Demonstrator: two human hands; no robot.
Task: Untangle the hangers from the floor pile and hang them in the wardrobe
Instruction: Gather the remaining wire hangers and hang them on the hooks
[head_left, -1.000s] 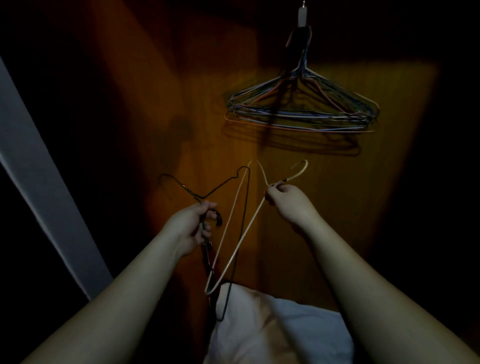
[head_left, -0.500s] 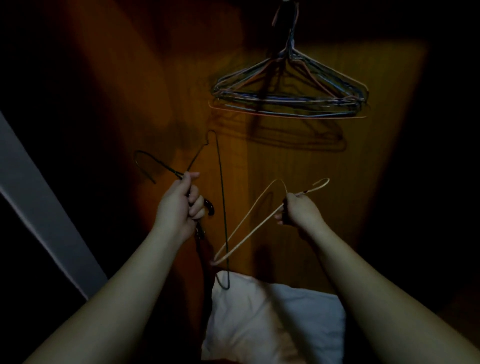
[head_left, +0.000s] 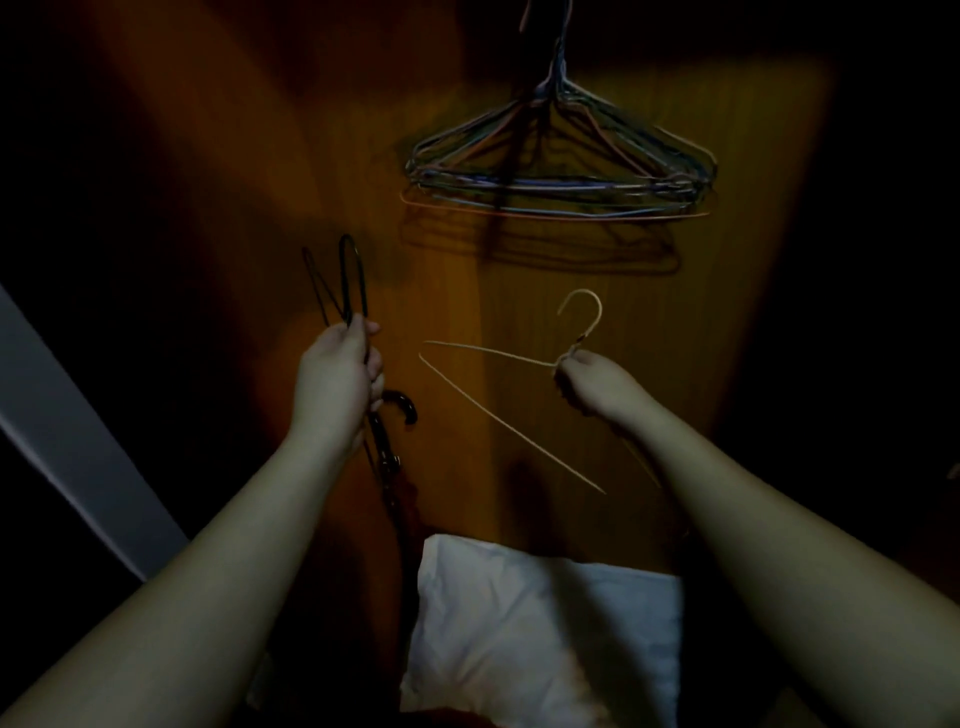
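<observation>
We are gripping a thin black wire hanger (head_left: 347, 280) in our left hand (head_left: 335, 382), fingers curled around it, while our right hand (head_left: 592, 383) is pinching a cream wire hanger (head_left: 511, 421) at its neck, well apart.

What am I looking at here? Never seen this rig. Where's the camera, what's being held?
No robot: a person's bare hands, filmed by one head-worn camera looking forward and down into a dim wardrobe. The left hand grips a black wire hanger. The right hand pinches a pale wire hanger just below its hook; the two hangers are apart. A bunch of hangers already hangs above. A dark umbrella stands below the left hand, a white pillow at the bottom.
</observation>
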